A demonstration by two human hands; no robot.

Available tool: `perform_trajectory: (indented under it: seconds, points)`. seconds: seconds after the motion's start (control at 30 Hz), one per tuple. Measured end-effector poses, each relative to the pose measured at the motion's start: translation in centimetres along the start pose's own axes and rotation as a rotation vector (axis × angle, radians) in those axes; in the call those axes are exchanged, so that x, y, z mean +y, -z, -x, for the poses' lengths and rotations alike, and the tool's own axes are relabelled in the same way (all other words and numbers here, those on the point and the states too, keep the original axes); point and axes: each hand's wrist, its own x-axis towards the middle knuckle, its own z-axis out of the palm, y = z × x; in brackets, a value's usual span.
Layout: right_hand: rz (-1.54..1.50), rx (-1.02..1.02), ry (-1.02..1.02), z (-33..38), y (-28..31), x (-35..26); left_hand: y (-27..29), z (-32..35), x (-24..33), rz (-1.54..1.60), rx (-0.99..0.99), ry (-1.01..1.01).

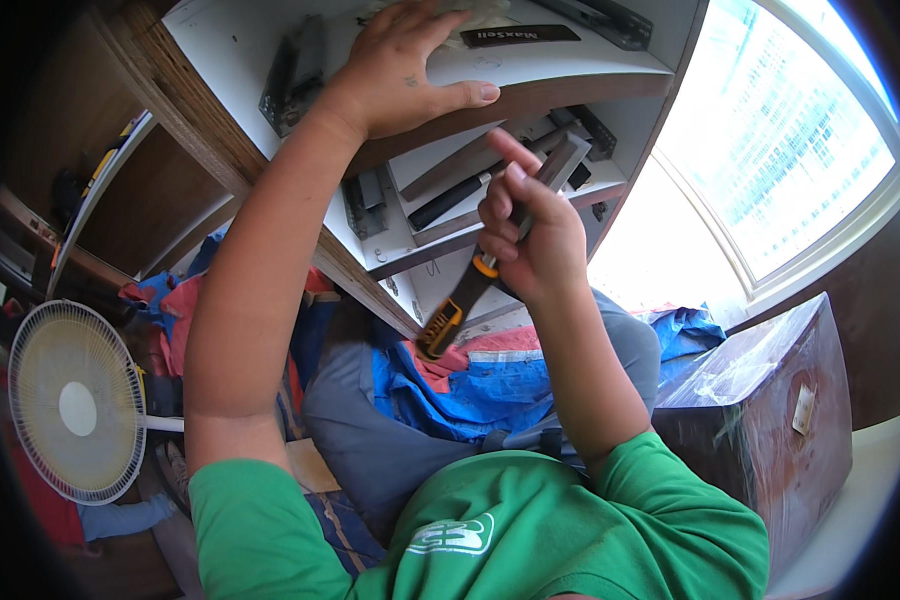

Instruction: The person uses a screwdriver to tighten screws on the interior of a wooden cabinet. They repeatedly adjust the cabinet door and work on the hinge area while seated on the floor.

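Observation:
My right hand (542,232) is closed around a chisel (567,160) by its blade, with the index finger stretched out. The black and orange handle (448,318) hangs down to the left. My left hand (395,75) reaches up to the top compartment of a white and brown wooden cabinet (550,88). Its fingers are spread and its thumb lies along the shelf's front edge. Beyond it, a black flat strip (520,36) rests on the shelf beside crumpled clear plastic. In the compartment below, a black-handled tool (448,203) lies behind the chisel.
Metal drawer slides (300,75) stand against the cabinet's inner sides. Blue and red tarpaulin (470,385) covers the floor below. At left is a round fan (75,400); at right, a plastic-wrapped brown box (770,420) stands under a bright window (770,150). Another person's sleeve (125,518) shows at lower left.

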Motion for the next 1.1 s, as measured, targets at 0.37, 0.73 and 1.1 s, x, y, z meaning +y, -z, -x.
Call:
perform_trajectory:
  seconds: [0.37, 0.73, 1.1]
  points:
    - [0.308, -0.150, -0.319, 5.4, 1.2, 0.0, 1.3, 7.1, 6.8, 0.805, 0.064, -0.324]
    - [0.402, -0.367, -0.437, 8.4, 3.2, 1.4, -1.2, 15.1, 8.8, 1.482, -0.420, 0.223]
    - [0.544, -0.516, -0.657, 10.4, 8.1, 3.6, -0.3, 20.0, 9.7, 1.445, -0.070, 0.308]
